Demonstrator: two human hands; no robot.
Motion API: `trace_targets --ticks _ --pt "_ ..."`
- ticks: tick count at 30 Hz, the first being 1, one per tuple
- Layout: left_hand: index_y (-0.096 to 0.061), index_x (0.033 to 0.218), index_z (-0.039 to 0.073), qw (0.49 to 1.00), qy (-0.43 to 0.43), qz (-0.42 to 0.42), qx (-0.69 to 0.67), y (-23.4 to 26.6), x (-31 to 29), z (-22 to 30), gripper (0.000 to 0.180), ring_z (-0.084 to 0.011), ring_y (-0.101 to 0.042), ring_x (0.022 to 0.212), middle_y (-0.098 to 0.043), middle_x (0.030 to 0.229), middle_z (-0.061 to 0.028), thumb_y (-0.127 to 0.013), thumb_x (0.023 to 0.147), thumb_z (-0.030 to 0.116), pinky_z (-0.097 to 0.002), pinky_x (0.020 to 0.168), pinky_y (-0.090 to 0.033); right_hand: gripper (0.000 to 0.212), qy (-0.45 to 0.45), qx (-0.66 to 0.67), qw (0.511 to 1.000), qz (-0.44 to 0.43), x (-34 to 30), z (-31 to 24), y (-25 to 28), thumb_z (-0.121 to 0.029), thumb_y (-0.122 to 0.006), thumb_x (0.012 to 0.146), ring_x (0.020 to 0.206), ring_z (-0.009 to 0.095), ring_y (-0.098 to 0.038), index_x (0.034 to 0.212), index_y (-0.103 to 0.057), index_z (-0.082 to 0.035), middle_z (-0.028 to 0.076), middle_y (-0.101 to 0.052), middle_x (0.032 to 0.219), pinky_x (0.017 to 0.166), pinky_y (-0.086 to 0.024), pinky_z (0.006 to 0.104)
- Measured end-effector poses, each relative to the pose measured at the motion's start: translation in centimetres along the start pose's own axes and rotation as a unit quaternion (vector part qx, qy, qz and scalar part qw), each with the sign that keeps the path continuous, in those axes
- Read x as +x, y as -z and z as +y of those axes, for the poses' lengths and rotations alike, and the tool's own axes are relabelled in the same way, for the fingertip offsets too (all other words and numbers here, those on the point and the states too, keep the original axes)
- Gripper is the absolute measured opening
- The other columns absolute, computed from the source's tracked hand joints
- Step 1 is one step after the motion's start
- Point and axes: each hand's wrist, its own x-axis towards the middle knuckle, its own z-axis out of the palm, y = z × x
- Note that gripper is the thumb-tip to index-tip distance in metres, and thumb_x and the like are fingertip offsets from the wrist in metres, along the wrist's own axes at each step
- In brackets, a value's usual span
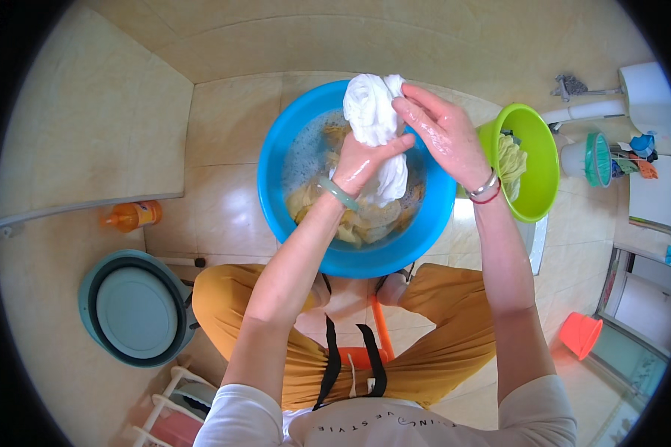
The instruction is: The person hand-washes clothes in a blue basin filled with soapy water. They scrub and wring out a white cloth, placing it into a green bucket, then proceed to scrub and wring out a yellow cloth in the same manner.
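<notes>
While left grip (359,165) clasps one white cloth (369,112), right grip (447,136) unclenched; one basin (376,261) beneath.

On the tiled floor (231,195), a blue basin (373,264) is set near the far edge, a green bucket (544,167) beside it.

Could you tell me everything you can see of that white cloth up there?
The white cloth looks soft and is bunched into thick folds. The left hand grips its middle; the right hand's fingertips are at its upper right edge. Its lower end hangs over the blue basin; whether it touches the water is unclear.
</notes>
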Motion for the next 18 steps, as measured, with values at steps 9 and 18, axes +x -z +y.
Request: trace_targets --ticks 9,18 --pt "-0.055 0.125 -0.001 0.922 0.137 -0.255 -0.256 -1.1 -0.9 0.8 0.044 -0.0229 -0.065 0.094 -0.067 0.099 -0.0138 -0.058 0.095 0.031 -0.0335 0.086 -0.051 0.089 0.086 0.377 0.908 -0.161 2.7 5.6 2.3 -0.034 -0.075 0.083 0.133 0.03 -0.041 0.153 -0.025 -0.012 0.017 -0.034 0.151 0.107 -0.039 0.0389" --pt "-0.057 0.112 0.003 0.931 0.24 -0.261 -0.09 -2.5 -0.8 2.0 0.04 -0.0134 -0.056 0.076 -0.059 0.084 -0.0041 -0.068 0.089 0.034 -0.0295 0.069 -0.046 0.051 0.017 0.301 0.938 -0.171 1.7 2.0 1.8 -0.017 -0.069 0.085 0.107 0.025 -0.062 0.132 -0.055 -0.004 0.015 -0.063 0.118 0.096 -0.049 0.0352"
